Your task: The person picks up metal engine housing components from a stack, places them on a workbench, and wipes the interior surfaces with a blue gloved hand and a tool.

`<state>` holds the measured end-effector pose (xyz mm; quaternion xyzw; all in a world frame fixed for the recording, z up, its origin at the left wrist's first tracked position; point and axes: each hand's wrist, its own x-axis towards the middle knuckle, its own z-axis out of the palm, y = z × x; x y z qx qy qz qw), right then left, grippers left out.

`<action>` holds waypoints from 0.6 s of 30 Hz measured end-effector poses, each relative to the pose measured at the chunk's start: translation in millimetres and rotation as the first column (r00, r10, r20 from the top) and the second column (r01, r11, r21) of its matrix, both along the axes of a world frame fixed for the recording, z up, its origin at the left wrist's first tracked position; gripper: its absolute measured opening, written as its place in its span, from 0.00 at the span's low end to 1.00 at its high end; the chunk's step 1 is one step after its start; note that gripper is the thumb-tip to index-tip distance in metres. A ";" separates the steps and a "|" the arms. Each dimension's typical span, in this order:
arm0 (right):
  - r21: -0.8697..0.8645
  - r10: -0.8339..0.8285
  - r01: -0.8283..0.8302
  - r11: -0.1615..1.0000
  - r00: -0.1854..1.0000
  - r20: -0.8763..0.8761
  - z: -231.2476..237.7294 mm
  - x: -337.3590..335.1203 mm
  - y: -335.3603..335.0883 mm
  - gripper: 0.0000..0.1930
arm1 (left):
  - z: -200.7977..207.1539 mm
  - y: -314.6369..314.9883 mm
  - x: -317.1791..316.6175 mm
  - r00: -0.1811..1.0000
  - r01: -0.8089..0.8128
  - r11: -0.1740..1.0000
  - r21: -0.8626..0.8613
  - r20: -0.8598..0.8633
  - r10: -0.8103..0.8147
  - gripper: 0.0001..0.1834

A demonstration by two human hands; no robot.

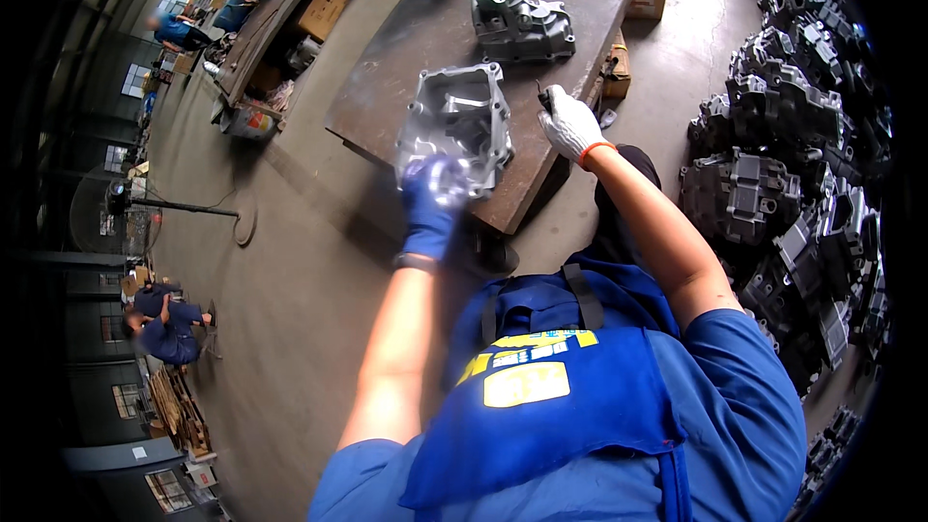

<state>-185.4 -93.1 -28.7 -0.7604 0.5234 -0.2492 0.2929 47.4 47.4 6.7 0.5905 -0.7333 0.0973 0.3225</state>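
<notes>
At the near edge of the brown metal table point(372, 97), a silver, box-shaped metal casting point(474, 114) could tip off if pushed; blue-gloved left hand point(426, 201) at it, grip blurred, cannot tell; white-gloved right hand point(572, 124) pinches a thin dark tool point(542, 96)

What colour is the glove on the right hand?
The glove is white with an orange edge; see head view.

On my bench point(382, 87) I count four metal castings point(524, 27): one at the near edge, one midway, two partly visible toward the far end; also my two gloved hands point(574, 124), one dark tool point(543, 97).
</notes>
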 end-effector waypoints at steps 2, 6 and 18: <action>-0.051 -0.014 0.014 0.999 1.000 -0.005 -1.0 13.3 -9.0 0.15 | -9.3 3.3 -19.5 0.980 -0.146 0.987 0.069 0.146 0.135 0.20; -0.123 0.027 -0.035 0.992 0.998 -0.063 5.8 39.6 -25.9 0.14 | -9.9 -1.5 -31.4 0.969 -0.247 0.968 0.040 0.024 0.246 0.24; -0.048 0.128 -0.148 0.988 0.947 -0.296 20.7 68.6 -56.9 0.15 | -12.1 -1.3 -26.0 0.968 -0.251 0.966 0.053 0.032 0.250 0.22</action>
